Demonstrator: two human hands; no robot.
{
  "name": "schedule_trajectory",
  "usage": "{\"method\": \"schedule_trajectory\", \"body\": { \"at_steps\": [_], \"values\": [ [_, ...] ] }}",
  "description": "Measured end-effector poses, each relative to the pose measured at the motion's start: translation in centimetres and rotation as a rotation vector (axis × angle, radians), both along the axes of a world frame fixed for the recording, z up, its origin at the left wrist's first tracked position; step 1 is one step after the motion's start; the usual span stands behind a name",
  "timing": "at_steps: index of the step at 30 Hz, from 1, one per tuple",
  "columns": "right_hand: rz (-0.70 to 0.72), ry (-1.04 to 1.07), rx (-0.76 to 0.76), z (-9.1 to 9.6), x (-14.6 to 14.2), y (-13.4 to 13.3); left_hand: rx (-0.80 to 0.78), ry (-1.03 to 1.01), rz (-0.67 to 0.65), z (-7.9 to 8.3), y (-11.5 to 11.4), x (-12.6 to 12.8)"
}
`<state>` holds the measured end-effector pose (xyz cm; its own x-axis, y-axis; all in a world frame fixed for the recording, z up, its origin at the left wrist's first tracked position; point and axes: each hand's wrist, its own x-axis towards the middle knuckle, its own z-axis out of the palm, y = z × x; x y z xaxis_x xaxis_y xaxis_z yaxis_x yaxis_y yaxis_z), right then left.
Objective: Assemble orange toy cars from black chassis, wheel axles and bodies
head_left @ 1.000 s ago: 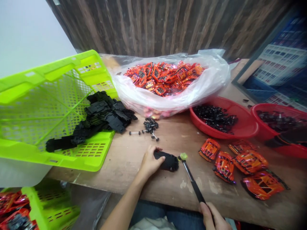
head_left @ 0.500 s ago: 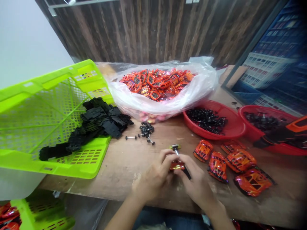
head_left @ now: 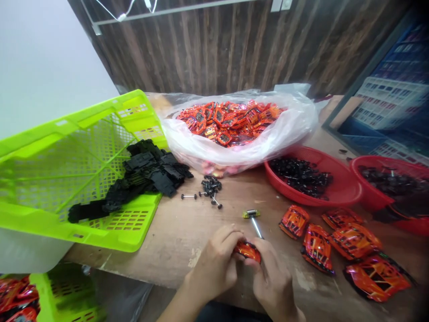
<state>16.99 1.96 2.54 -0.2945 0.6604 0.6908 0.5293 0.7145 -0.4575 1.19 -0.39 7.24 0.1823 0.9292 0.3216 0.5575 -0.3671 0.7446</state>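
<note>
My left hand and my right hand meet near the table's front edge, both closed around a small orange toy car. A small hammer with a yellow-green head lies on the wood just beyond my fingers, its handle running back under my right hand. Several orange car shells lie to the right of my hands. Loose black axles with wheels sit further back on the table.
A lime green crate lies tipped at the left with black chassis parts spilling from it. A clear bag of orange shells stands at the back. Two red baskets hold black wheels at the right.
A second ago my left hand held a black chassis and my right held the hammer's handle. Both hands now grip an orange car together, and the hammer lies on the table.
</note>
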Motion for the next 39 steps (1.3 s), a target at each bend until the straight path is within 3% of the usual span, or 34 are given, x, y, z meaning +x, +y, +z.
{"method": "schedule_trajectory", "body": {
  "at_steps": [3,6,10,14,29,34,37,39],
  "values": [
    [-0.031,0.081,-0.029,-1.3,-0.2,-0.2,-0.049,-0.067,-0.027,-1.2,-0.2,0.3],
    [-0.09,0.26,-0.04,-3.3,-0.3,-0.4,-0.078,-0.102,-0.085,-3.9,0.1,1.1],
    [-0.28,0.442,-0.121,-5.8,0.0,-0.5,-0.133,-0.027,-0.081,-7.4,0.8,1.8],
    [-0.3,0.504,-0.229,-6.6,0.2,-0.5,-0.175,-0.046,-0.063,-8.2,1.2,1.6],
    [-0.224,0.486,-0.255,-5.6,0.5,-0.6,-0.144,-0.136,-0.039,-9.0,1.3,1.3],
    [-0.07,0.403,-0.305,-3.5,1.2,-1.1,-0.108,-0.156,-0.04,-9.2,1.3,1.3],
    [-0.061,0.45,-0.143,-1.6,2.6,-1.3,-0.089,-0.147,-0.026,-8.9,1.3,1.4],
    [-0.191,0.462,0.023,-0.9,4.2,-0.7,-0.092,-0.158,0.024,-8.7,1.4,1.5]
  ]
}}
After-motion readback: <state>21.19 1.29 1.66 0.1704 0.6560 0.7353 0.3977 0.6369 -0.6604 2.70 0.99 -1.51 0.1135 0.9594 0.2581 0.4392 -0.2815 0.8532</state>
